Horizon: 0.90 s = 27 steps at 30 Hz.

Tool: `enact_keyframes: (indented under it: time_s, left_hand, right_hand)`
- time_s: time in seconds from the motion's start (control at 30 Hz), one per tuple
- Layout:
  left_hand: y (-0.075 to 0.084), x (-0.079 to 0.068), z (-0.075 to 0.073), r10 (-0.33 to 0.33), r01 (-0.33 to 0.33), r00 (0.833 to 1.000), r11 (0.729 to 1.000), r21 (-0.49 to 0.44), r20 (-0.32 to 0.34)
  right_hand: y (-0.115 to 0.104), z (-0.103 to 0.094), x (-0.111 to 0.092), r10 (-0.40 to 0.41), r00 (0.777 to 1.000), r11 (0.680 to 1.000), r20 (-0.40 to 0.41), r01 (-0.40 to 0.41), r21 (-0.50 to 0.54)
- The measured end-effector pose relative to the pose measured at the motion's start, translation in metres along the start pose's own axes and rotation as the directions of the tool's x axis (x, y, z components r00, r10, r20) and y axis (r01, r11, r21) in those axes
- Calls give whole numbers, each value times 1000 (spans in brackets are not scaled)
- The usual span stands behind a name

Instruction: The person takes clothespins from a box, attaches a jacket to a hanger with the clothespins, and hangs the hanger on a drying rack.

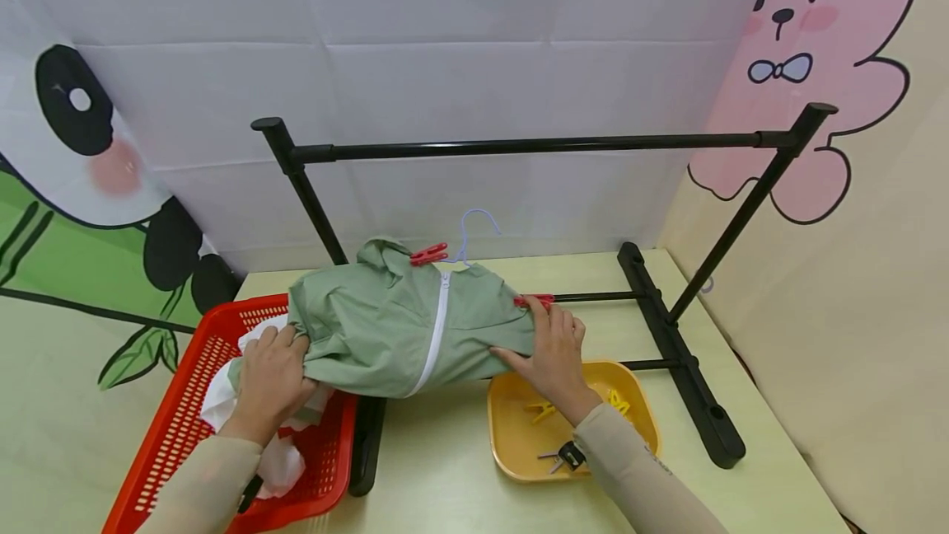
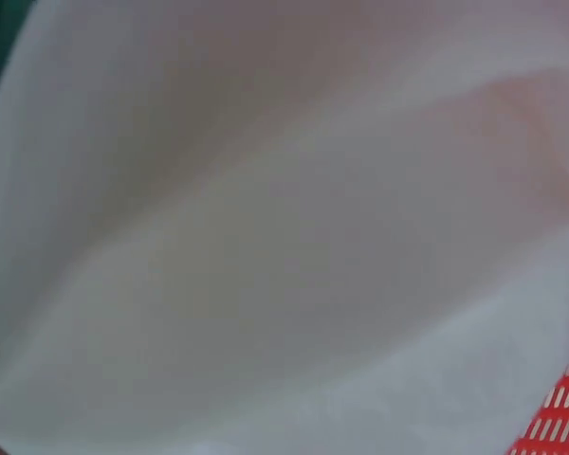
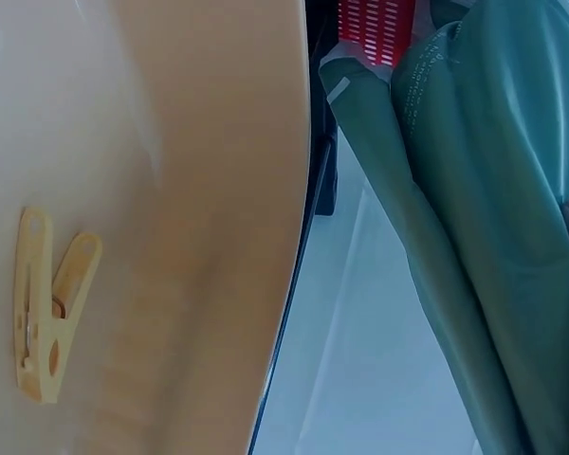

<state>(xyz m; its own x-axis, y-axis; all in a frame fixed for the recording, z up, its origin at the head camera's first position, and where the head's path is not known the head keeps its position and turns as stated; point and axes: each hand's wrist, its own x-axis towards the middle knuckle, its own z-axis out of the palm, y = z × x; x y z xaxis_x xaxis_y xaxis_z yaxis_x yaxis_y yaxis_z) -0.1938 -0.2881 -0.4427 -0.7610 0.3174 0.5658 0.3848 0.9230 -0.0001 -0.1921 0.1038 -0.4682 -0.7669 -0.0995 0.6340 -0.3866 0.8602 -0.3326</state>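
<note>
A light green hooded jacket (image 1: 356,320) with a white zipper is spread between both hands, the purple hook of a hanger (image 1: 463,239) rising from its neck. One red clothespin (image 1: 428,255) clips it near the hood, and another red clothespin (image 1: 535,301) sits at its right end. The left hand (image 1: 271,381) grips the jacket's left side above the red basket (image 1: 174,377). At the other end, the right hand (image 1: 550,357) pinches the fabric, its fingers by the second clothespin. White cloth (image 2: 266,284) fills the left wrist view; green folds (image 3: 493,218) hang in the right wrist view.
A black clothes rack (image 1: 519,145) stands behind the jacket, its foot (image 1: 685,361) at right. White and pink clothes (image 1: 282,468) lie in the basket. Below the right hand, a yellow tray (image 1: 511,468) holds keys (image 1: 569,456) and yellow clothespins (image 3: 43,332).
</note>
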Motion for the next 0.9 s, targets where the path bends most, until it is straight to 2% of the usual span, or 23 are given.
enact_keyframes:
  time_s: [0.43,0.73,0.9]
  left_hand:
    - [15,13,-4,-9,5,998,998,-55,-65]
    - [32,28,-9,34,-48,986,995,-83,-163]
    - [41,35,-13,77,-95,977,992,-79,-201]
  right_hand:
    - [4,-4,-4,38,999,999,0,-38,25]
    - [6,-10,-4,66,998,997,2,-66,31]
    - [8,-10,-4,50,999,998,-19,-50,36]
